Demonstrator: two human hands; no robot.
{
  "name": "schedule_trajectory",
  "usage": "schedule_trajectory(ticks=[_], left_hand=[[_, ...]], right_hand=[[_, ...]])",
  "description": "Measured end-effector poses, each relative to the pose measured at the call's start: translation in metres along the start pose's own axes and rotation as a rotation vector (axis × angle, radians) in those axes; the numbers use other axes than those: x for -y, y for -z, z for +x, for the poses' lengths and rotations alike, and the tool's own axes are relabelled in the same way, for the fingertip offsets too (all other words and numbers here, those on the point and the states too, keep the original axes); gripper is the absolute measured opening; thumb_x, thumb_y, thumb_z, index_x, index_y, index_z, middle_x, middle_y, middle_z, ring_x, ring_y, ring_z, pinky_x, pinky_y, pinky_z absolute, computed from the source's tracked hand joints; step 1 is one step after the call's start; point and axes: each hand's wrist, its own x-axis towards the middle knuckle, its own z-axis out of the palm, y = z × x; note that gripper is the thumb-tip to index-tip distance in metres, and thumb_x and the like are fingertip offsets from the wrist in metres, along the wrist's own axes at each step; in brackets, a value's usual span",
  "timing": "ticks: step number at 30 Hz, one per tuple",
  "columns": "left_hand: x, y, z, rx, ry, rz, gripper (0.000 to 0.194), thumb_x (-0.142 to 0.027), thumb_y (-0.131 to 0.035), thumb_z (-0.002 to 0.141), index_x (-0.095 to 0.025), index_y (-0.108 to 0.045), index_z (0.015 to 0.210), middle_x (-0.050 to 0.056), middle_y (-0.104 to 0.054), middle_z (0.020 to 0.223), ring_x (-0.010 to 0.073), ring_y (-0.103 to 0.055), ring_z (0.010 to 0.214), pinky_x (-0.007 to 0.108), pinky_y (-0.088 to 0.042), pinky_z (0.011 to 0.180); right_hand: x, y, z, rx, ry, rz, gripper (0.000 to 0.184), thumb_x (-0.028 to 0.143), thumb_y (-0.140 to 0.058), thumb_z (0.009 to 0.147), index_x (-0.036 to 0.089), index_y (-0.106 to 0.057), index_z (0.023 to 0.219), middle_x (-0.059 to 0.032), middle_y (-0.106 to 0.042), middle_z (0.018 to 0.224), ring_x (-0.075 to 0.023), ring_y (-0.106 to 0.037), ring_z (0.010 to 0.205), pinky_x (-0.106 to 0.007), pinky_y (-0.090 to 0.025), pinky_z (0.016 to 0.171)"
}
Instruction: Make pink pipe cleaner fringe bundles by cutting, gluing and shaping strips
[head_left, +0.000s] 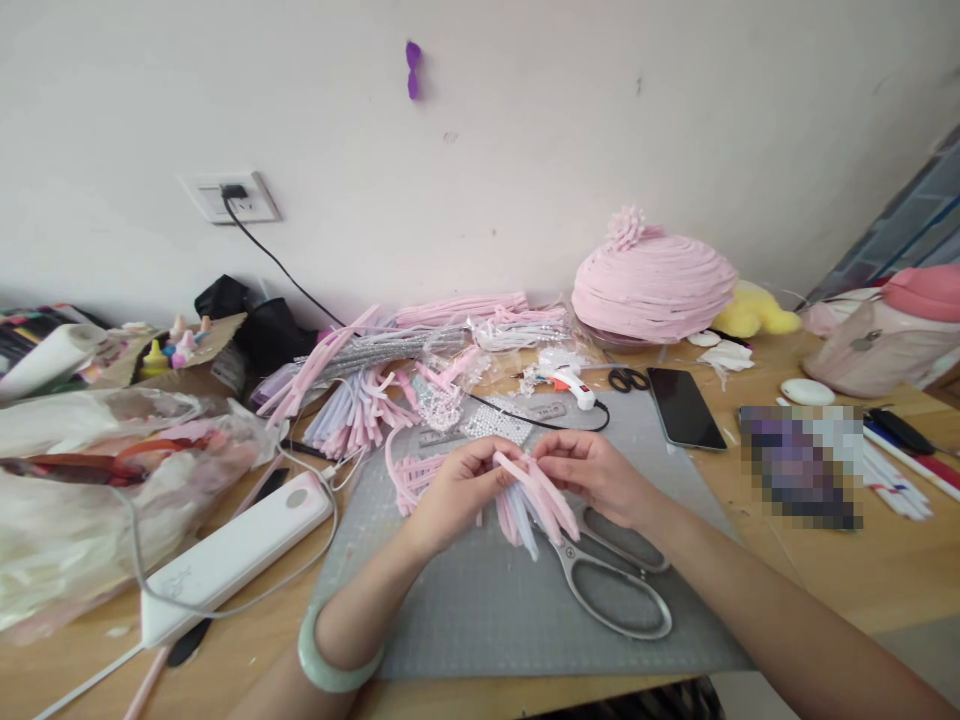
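My left hand (454, 490) is closed around a bundle of pink and pale blue chenille stems (534, 500) over the grey cutting mat (480, 600). My right hand (592, 470) pinches the upper ends of the same bundle from the right. The stems fan downward between the two hands. Large silver scissors (611, 580) lie on the mat just below my right hand. A pale green bangle (330, 660) sits on my left wrist.
More pink stems (352, 410) and plastic packets are piled behind the mat. A glue gun (574, 388), small black scissors (628, 379) and a phone (684, 408) lie at the back right. A white power bank (232, 560) lies left. A pink coiled dome (652, 285) stands by the wall.
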Motion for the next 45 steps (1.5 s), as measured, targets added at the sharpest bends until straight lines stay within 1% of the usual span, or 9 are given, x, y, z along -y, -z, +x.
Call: schedule_trajectory(ticks=[3, 5, 8, 13, 21, 27, 33, 37, 45], left_hand=[[-0.0011, -0.0019, -0.0005, -0.016, -0.012, -0.041, 0.025, -0.037, -0.068, 0.067, -0.015, -0.061, 0.077, 0.000, -0.055, 0.070, 0.0105, -0.047, 0.065, 0.021, -0.037, 0.061], [-0.0024, -0.0031, -0.0013, -0.017, -0.019, -0.041, 0.025, -0.037, -0.069, 0.066, -0.015, -0.060, 0.076, -0.001, -0.054, 0.069, 0.0100, -0.046, 0.064, 0.021, -0.036, 0.060], [-0.0037, -0.0046, -0.0028, -0.002, -0.017, -0.055, 0.026, -0.036, -0.070, 0.065, -0.015, -0.059, 0.076, -0.002, -0.052, 0.067, 0.0089, -0.045, 0.061, 0.021, -0.035, 0.057], [-0.0025, -0.0041, -0.0036, 0.041, 0.001, -0.102, 0.023, -0.032, -0.069, 0.067, -0.016, -0.056, 0.076, -0.004, -0.050, 0.065, 0.0073, -0.044, 0.058, 0.020, -0.034, 0.055], [-0.0028, 0.0010, -0.0013, 0.103, 0.161, -0.144, 0.022, -0.029, -0.071, 0.065, -0.013, -0.058, 0.073, -0.002, -0.052, 0.064, 0.0072, -0.044, 0.056, 0.020, -0.032, 0.054], [-0.0038, 0.0027, -0.0024, 0.124, 0.171, -0.080, 0.022, -0.032, -0.070, 0.065, -0.013, -0.062, 0.072, -0.002, -0.054, 0.062, 0.0075, -0.043, 0.055, 0.021, -0.030, 0.052], [-0.0043, 0.0000, -0.0045, 0.119, 0.186, -0.095, 0.027, -0.035, -0.073, 0.059, -0.012, -0.064, 0.071, -0.001, -0.054, 0.062, 0.0083, -0.043, 0.054, 0.021, -0.028, 0.051], [-0.0052, -0.0007, -0.0051, 0.110, 0.183, -0.133, 0.026, -0.035, -0.074, 0.057, -0.013, -0.064, 0.068, -0.001, -0.053, 0.061, 0.0082, -0.042, 0.053, 0.022, -0.028, 0.050], [-0.0042, 0.0005, -0.0037, 0.131, 0.232, -0.123, 0.024, -0.033, -0.073, 0.055, -0.013, -0.063, 0.064, -0.001, -0.053, 0.057, 0.0090, -0.042, 0.052, 0.023, -0.029, 0.051]], right_hand=[[-0.0017, -0.0005, -0.0005, -0.025, 0.122, -0.131, 0.019, 0.031, -0.070, 0.065, 0.017, -0.064, 0.077, 0.0009, -0.061, 0.071, -0.0099, -0.054, 0.064, -0.023, -0.042, 0.062], [-0.0007, -0.0014, -0.0014, -0.042, 0.160, -0.221, 0.019, 0.033, -0.068, 0.068, 0.017, -0.063, 0.076, 0.0006, -0.060, 0.071, -0.0103, -0.053, 0.064, -0.023, -0.041, 0.061], [0.0025, -0.0032, -0.0031, -0.032, 0.170, -0.289, 0.020, 0.035, -0.064, 0.071, 0.016, -0.061, 0.075, 0.0013, -0.056, 0.069, -0.0096, -0.049, 0.062, -0.022, -0.039, 0.059], [0.0028, -0.0057, -0.0058, 0.014, 0.169, -0.279, 0.025, 0.040, -0.060, 0.075, 0.016, -0.057, 0.078, 0.0027, -0.050, 0.068, -0.0084, -0.044, 0.060, -0.020, -0.034, 0.055], [0.0016, -0.0090, -0.0082, 0.011, 0.180, -0.366, 0.027, 0.042, -0.057, 0.077, 0.016, -0.054, 0.070, 0.0028, -0.045, 0.065, -0.0091, -0.041, 0.060, -0.021, -0.033, 0.056], [-0.0011, -0.0050, -0.0040, 0.039, 0.128, -0.197, 0.023, 0.038, -0.067, 0.069, 0.015, -0.061, 0.070, 0.0017, -0.053, 0.065, -0.0093, -0.047, 0.061, -0.022, -0.037, 0.059], [0.0013, -0.0033, -0.0028, 0.107, -0.092, 0.030, 0.021, 0.031, -0.074, 0.062, 0.014, -0.062, 0.068, 0.0019, -0.057, 0.062, -0.0079, -0.052, 0.056, -0.022, -0.042, 0.057], [0.0004, -0.0040, -0.0026, 0.120, -0.161, 0.140, 0.022, 0.023, -0.076, 0.061, 0.015, -0.060, 0.074, 0.0038, -0.058, 0.064, -0.0065, -0.054, 0.054, -0.020, -0.043, 0.054], [0.0004, -0.0022, -0.0024, 0.165, -0.234, 0.124, 0.021, 0.022, -0.076, 0.060, 0.014, -0.060, 0.071, 0.0040, -0.058, 0.062, -0.0069, -0.055, 0.054, -0.021, -0.045, 0.057]])
